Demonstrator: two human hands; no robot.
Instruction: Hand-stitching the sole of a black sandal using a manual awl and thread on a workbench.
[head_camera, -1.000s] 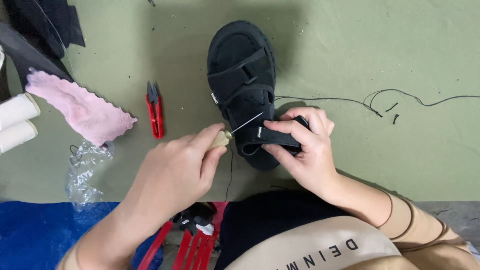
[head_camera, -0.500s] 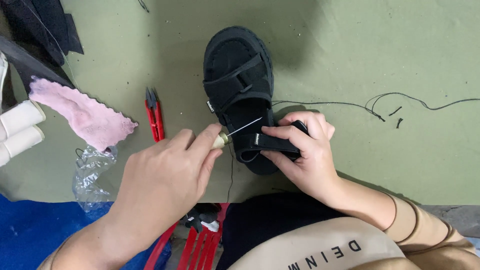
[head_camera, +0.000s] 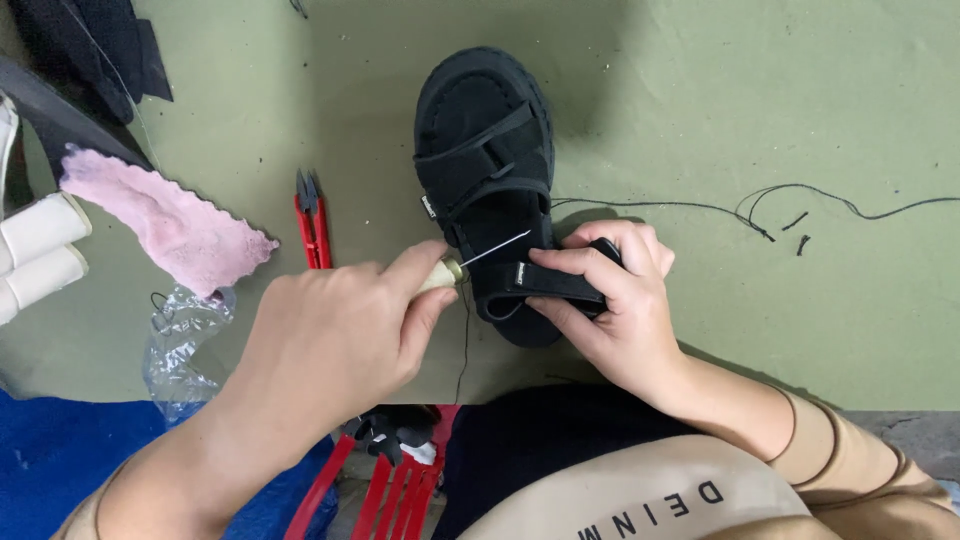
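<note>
Sandal (head_camera: 485, 170) on surface (head_camera: 750, 100), center. Left hand (head_camera: 335, 335) w/ awl (head_camera: 470, 262) at sandal's left; right hand (head_camera: 610, 300) on its heel strap (head_camera: 555, 283). Snips (head_camera: 312, 215) left of sandal, cloth (head_camera: 165, 220) further left, rolls (head_camera: 40, 250) at left edge. Thread (head_camera: 700, 207) runs right from sandal.

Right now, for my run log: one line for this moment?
left hand: holds awl | right hand: grips sandal strap | bench: red snips
</note>
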